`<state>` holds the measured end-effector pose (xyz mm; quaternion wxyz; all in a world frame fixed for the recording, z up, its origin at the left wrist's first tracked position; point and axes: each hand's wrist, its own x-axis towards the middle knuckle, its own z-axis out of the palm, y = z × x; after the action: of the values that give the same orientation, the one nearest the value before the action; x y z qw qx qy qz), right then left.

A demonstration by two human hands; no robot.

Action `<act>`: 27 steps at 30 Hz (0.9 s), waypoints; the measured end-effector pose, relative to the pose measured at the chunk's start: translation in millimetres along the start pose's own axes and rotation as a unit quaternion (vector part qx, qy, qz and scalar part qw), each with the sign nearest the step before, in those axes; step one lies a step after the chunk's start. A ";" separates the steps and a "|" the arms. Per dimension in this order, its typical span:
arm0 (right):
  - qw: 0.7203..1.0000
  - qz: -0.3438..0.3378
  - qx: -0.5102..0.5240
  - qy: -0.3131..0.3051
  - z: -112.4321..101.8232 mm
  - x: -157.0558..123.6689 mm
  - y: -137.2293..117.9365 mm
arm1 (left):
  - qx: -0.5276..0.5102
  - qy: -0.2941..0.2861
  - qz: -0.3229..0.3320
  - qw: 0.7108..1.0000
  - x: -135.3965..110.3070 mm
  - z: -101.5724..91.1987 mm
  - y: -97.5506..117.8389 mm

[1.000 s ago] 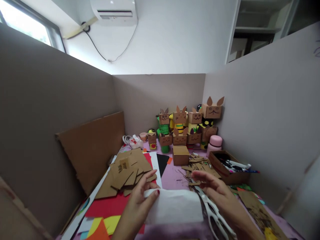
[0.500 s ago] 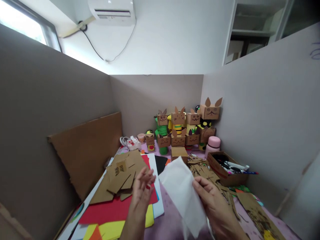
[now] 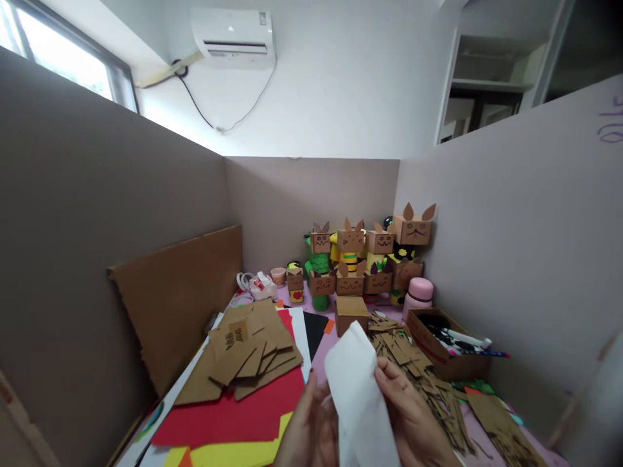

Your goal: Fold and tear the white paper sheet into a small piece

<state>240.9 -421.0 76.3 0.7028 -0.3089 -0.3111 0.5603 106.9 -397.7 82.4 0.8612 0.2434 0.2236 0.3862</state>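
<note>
A folded white tissue (image 3: 359, 395) is held up near the bottom centre, its rounded top corner pointing away from me. My right hand (image 3: 406, 405) pinches its right edge between thumb and fingers. On the other side, my left hand (image 3: 314, 421) is curled at the tissue's left edge, with its fingertips partly hidden behind it. Just beyond the tissue stands a plain cardboard box (image 3: 351, 312) on the pink tablecloth (image 3: 318, 360).
Cardboard pieces (image 3: 253, 340) lie on red card (image 3: 233, 415) and yellow card (image 3: 228, 452) at left. Several box-headed animal figures (image 3: 350, 240) stand at the back. Cardboard scraps (image 3: 413, 363), a box of pens (image 3: 448, 347) and a pink flask (image 3: 419, 295) are at right.
My left hand, spread and apart from the tissue before, has moved right and down to its left edge. The tissue now looks narrower and more folded. The view has tilted slightly upward.
</note>
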 end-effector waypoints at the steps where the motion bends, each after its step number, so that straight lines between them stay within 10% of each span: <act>1: 1.000 0.009 0.011 -0.002 -1.1 0.6 0.5 | -0.010 -0.033 -0.025 0.999 -0.1 0.9 -0.2; 9: 0.989 -0.056 -0.130 0.035 -5.1 2.1 13.9 | -0.001 0.078 0.149 0.986 2.1 -1.8 -1.3; 18: 0.835 -0.295 -0.465 0.018 0.1 -21.4 32.4 | 0.037 0.142 0.210 0.967 -9.3 -2.3 -5.9; 27: 0.950 -0.162 -0.263 0.044 6.9 -15.5 21.6 | 0.101 0.071 0.217 0.968 -11.5 8.6 -9.3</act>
<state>219.8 -431.7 62.2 0.6906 -0.4526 -0.4625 0.3230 110.1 -414.1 85.9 0.7095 0.3435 0.2637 0.5559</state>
